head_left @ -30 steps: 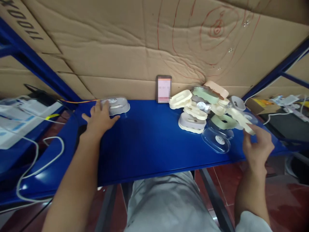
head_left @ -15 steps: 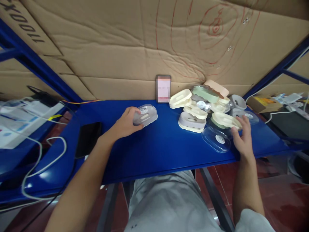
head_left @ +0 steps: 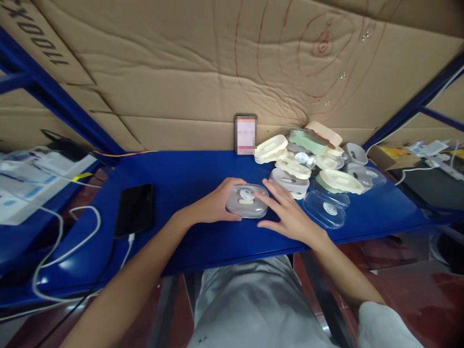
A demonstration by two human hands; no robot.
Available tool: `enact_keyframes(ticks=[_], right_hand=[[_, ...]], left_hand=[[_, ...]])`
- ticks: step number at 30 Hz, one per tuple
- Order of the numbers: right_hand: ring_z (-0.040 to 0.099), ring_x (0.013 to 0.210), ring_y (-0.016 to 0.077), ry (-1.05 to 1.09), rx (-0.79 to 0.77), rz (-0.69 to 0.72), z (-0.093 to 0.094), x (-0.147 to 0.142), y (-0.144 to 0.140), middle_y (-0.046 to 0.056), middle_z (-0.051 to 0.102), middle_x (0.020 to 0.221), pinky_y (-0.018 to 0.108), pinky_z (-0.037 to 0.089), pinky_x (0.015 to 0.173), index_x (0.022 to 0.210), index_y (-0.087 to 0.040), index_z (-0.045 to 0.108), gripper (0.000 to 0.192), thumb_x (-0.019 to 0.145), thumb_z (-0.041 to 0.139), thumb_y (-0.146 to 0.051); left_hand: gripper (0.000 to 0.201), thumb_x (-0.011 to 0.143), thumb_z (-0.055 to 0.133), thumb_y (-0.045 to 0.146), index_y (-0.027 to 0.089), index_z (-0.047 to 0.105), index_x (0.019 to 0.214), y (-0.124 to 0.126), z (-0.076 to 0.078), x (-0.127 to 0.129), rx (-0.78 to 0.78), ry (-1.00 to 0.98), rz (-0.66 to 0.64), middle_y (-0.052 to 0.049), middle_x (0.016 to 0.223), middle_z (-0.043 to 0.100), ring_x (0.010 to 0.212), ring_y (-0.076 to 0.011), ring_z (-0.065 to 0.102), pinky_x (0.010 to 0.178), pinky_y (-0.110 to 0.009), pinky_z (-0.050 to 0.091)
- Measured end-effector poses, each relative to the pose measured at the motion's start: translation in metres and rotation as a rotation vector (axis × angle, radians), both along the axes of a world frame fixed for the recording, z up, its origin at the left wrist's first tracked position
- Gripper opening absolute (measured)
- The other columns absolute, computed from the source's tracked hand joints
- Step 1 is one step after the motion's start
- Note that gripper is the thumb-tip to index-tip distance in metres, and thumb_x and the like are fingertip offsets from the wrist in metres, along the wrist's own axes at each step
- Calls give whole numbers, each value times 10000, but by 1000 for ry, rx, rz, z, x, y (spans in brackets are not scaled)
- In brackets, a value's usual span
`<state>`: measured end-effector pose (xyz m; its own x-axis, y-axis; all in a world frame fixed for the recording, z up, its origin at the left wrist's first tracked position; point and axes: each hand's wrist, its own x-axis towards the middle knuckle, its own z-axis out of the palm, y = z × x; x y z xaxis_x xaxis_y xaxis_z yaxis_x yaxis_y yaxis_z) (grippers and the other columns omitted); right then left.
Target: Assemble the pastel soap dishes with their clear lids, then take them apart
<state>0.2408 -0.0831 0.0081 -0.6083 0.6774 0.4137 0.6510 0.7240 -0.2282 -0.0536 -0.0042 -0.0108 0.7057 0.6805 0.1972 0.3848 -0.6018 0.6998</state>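
Observation:
My left hand (head_left: 223, 203) grips the left end of a grey soap box (head_left: 247, 209), thumb at the near side and fingers at the far side. A clear lid with a round white sticker covers the box, and a pale slot shows through it. From the right, my right hand (head_left: 286, 212) reaches to the box with its fingers spread, one fingertip at or over the lid near the sticker. Whether that fingertip touches cannot be made out. Just beyond this hand lies another grey soap box (head_left: 290, 180) at the edge of a pile.
Cream trays (head_left: 340, 181), a green box (head_left: 308, 141) and clear lids (head_left: 324, 209) are heaped on the blue table (head_left: 203, 246). A phone (head_left: 246, 135) leans on the cardboard wall (head_left: 174, 87). At left lies a black phone (head_left: 134, 210) with a white cable.
My left hand has brought the lidded grey box right and nearer to me. My right hand has left the pile and come over to the box's right end.

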Motion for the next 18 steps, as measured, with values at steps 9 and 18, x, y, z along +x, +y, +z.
enact_keyframes(ticks=[9, 18], right_hand=[[490, 1541, 285, 195, 7, -76, -9, 10, 2, 72, 588, 1595, 547, 450, 1272, 1574, -320, 562, 489, 1087, 589, -355], [678, 1308, 306, 193, 178, -481, 0, 59, 15, 129, 747, 1346, 526, 528, 1133, 1357, -222, 709, 386, 1122, 474, -419]], left_hand=[[1274, 723, 962, 463, 324, 155, 1699, -6, 2, 7, -67, -42, -49, -176, 1726, 311, 1559, -386, 408, 1283, -598, 352], [519, 847, 855, 453, 314, 750, 1336, -6, 11, 3, -28, 117, -44, -109, 1664, 415, 1540, -375, 450, 1291, -543, 364]])
